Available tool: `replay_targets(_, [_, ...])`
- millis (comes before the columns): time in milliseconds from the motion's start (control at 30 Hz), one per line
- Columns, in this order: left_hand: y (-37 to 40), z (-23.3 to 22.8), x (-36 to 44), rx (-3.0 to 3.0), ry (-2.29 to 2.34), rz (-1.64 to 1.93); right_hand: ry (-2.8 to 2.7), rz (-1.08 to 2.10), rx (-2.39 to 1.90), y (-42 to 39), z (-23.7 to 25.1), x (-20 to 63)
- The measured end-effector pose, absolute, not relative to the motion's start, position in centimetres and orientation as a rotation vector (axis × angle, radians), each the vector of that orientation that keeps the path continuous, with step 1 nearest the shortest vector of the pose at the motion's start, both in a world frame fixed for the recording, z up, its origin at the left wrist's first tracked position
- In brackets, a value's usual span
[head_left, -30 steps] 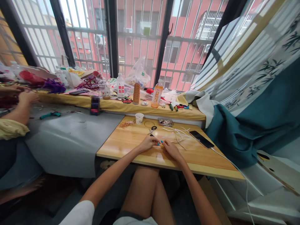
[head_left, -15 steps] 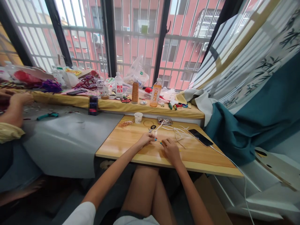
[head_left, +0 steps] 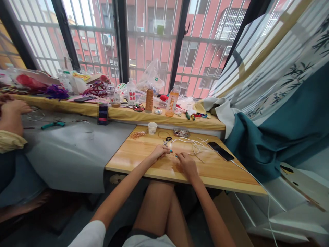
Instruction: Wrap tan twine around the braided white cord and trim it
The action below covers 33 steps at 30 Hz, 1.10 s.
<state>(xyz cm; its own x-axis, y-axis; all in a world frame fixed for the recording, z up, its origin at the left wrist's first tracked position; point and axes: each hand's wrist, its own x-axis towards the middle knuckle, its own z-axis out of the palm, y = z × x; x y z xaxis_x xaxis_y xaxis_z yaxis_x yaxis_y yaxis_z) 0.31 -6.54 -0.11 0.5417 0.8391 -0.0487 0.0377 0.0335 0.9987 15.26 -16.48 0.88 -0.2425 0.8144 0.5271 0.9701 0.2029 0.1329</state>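
Over the wooden table point(head_left: 144, 159), my left hand point(head_left: 161, 151) is closed, its fingertips pinching one end of a thin cord point(head_left: 173, 154). My right hand point(head_left: 187, 164) pinches the cord's other side a short way to the right. Blue shows at the fingertips of both hands; whether it is nails or a bead is too small to tell. Just beyond my left hand lie scissors point(head_left: 168, 139) with black handles. Loose white cords point(head_left: 196, 146) spread beyond my right hand.
A paper cup point(head_left: 152, 128), a bundle of tan threads point(head_left: 139, 134) and a clear tray of small pieces point(head_left: 181, 132) stand along the table's back. A phone point(head_left: 220, 151) on a cable lies right. Bottles and a thread spool point(head_left: 149, 101) line the sill. Another person's hand point(head_left: 15, 107) works at far left.
The white strip that stood up beside my left fingertips has dropped lower. Both hands stay close together in nearly the same place. The view has shifted slightly.
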Motion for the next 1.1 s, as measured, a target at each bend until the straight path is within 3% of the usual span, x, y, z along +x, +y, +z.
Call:
replay_targets(233, [-6.57, -0.19, 0.58, 1.411, 0.818, 0.752, -2.160, -0.465, -1.598, -16.00, 0.30, 15.29])
replay_targets(567, [-7.03, 0.42, 0.63, 1.434, 0.830, 0.735, -2.072, -0.562, -1.781, -16.17, 0.47, 15.17])
replay_targets(733, [-6.96, 0.38, 0.69, 1.429, 0.833, 0.725, -2.028, -0.448, -1.792, -16.30, 0.16, 15.12])
replay_targets(1100, [-6.41, 0.03, 0.63, 1.415, 0.815, 0.741, -2.082, -0.529, -1.659, -16.18, 0.10, 15.29])
